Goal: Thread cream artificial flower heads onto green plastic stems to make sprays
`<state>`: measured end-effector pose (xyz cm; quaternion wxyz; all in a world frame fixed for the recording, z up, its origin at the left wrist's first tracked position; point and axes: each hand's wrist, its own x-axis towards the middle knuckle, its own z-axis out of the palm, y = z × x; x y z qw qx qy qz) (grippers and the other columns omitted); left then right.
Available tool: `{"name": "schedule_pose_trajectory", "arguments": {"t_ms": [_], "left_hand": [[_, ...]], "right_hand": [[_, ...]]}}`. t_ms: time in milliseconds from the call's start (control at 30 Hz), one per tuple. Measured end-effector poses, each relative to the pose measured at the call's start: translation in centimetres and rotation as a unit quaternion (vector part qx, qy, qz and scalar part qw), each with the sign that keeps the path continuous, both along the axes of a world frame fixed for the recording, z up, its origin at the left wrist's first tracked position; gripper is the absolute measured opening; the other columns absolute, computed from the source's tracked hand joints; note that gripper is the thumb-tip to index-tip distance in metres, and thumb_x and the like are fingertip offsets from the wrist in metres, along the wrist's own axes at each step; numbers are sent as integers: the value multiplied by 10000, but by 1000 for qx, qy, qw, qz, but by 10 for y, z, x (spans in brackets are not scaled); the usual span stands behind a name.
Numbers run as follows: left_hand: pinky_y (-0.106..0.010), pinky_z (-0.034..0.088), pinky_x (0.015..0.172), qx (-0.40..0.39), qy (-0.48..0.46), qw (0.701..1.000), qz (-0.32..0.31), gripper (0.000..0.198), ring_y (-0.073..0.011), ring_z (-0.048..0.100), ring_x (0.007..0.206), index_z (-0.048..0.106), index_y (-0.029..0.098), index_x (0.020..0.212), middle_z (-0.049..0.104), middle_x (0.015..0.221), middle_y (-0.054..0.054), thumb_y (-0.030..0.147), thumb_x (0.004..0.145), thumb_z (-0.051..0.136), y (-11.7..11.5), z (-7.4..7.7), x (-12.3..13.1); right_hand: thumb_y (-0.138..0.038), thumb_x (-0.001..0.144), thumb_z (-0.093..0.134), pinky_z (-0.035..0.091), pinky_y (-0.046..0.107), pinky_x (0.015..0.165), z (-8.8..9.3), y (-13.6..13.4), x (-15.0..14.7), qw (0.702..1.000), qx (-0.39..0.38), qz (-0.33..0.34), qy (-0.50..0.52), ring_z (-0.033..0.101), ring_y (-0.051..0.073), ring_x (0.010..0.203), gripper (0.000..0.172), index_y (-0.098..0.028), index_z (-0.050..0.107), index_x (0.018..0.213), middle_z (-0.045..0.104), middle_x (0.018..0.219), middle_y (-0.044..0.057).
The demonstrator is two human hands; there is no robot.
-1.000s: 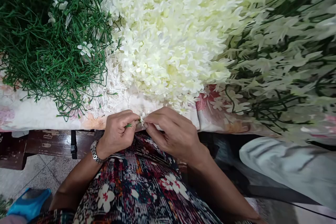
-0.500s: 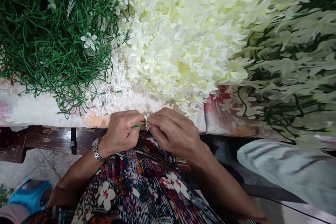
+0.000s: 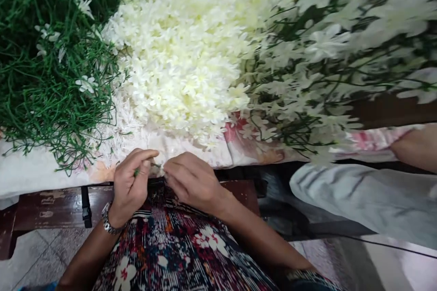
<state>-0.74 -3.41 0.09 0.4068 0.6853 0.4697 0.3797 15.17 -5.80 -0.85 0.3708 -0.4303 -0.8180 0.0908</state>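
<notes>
My left hand (image 3: pixel 131 184), with a metal watch (image 3: pixel 109 220) at the wrist, is closed on a thin green artificial stem (image 3: pixel 137 172). Its thumb and index finger point toward my right hand (image 3: pixel 191 181). The fingers of my right hand are pinched together at a small whitish piece (image 3: pixel 160 171) by the stem's tip, too small and blurred to name surely. Both hands are in front of the table edge, above my lap. Just beyond them lie a pile of white artificial flower heads (image 3: pixel 184 68) and a heap of green plastic stems (image 3: pixel 54 100).
Thin white sticks (image 3: pixel 119 122) lie between the two heaps on the floral cloth (image 3: pixel 37 163). Assembled white flower sprays (image 3: pixel 293 100) are piled at the right. Another person's pale trouser leg (image 3: pixel 362 200) and bare arm (image 3: pixel 414 145) are close on my right.
The camera view has turned, so the heaps and my hands appear further left. My left index finger is straighter, and another person's arm now shows at the right edge.
</notes>
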Motion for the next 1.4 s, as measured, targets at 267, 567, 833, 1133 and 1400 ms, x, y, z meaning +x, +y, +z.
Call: {"name": "schedule_pose_trajectory", "arguments": {"t_ms": [267, 567, 833, 1133, 1400], "left_hand": [[-181, 391, 479, 62, 73, 994, 45, 169, -70, 483, 510, 616, 169, 890, 593, 662, 7, 154, 775, 493, 1, 0, 4], [-181, 421, 509, 74, 80, 993, -41, 145, -67, 505, 529, 608, 159, 856, 581, 621, 13, 114, 742, 529, 5, 1, 19], [-247, 457, 620, 92, 20, 990, -108, 241, -98, 517, 694, 549, 139, 972, 568, 788, -38, 87, 738, 523, 9, -4, 42], [-229, 471, 613, 152, 3, 985, -76, 170, -97, 546, 712, 558, 141, 834, 571, 769, -36, 33, 722, 490, 4, -1, 40], [-210, 388, 503, 64, -1, 997, -36, 87, -78, 460, 549, 547, 134, 698, 520, 607, -2, 85, 732, 484, -5, 5, 10]], "right_hand": [[-112, 706, 544, 440, 238, 588, 6, -6, 52, 985, 29, -169, -24, 506, 112, 669, 142, -170, 546, 835, 565, 723, 21], [-122, 716, 508, 429, 281, 652, -12, 1, 74, 969, -63, -236, -48, 510, 142, 704, 67, -180, 532, 737, 541, 722, 31], [-46, 643, 586, 444, 252, 615, -3, -8, 71, 981, 12, -194, 17, 524, 114, 670, 205, -184, 539, 787, 557, 722, 18], [-28, 597, 630, 472, 259, 592, -8, -4, 37, 990, 61, -67, 104, 537, 115, 686, 304, -180, 578, 855, 575, 765, 19], [-38, 670, 557, 445, 237, 561, -3, 5, 8, 982, -84, -5, 171, 518, 98, 647, 188, -136, 546, 831, 567, 691, 24]]}}
